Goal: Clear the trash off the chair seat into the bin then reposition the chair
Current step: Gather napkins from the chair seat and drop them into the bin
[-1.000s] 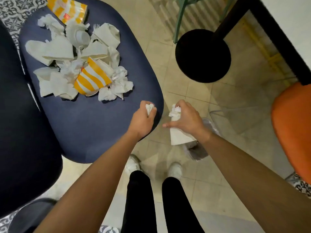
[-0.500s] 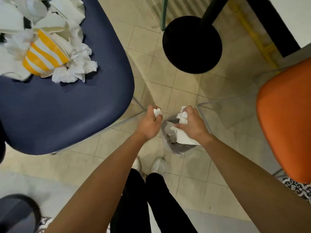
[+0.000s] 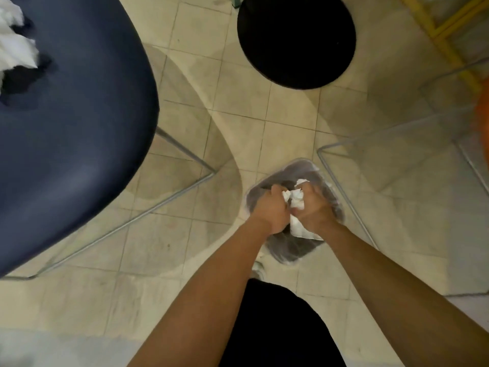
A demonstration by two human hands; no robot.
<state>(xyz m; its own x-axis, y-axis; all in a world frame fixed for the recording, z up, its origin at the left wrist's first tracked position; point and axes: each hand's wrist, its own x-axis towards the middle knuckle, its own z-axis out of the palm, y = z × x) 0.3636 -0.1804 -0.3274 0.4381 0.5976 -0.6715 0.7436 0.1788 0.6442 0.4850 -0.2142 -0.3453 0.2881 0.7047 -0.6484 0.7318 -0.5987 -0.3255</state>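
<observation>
A small white wad (image 3: 285, 195) sits in the left hand (image 3: 270, 209), whose fingers curl tight round it. The right hand (image 3: 316, 207) grips crumpled paper (image 3: 300, 226), with a flatter sheet of it hanging below the wrist. The two fists are knuckle to knuckle, the trash pressed between them, directly over the mouth of the bin (image 3: 291, 249).

The bin stands on the tiled floor (image 3: 238, 123) at about 4 o'clock from the middle of the view. It is grey with a pale, see-through rim. How far the hands reach into it cannot be told.

The navy seat (image 3: 79, 115) fills the view from 8 to 11 o'clock, well apart from the bin. More white trash (image 3: 16, 51) lies on it at the far edge, at 10 o'clock. Its wire legs (image 3: 158, 207) run across the floor between seat and bin.

A round black base (image 3: 296, 41) lies at 1 o'clock. An orange chair (image 3: 484, 115) shows as a blurred sliver at the edge between 2 and 3 o'clock. A second wire frame (image 3: 341, 186) passes just beside the bin at its 3 o'clock.

At 6 o'clock are the person's black trousers (image 3: 277, 327) and one pale shoe (image 3: 258, 271).
</observation>
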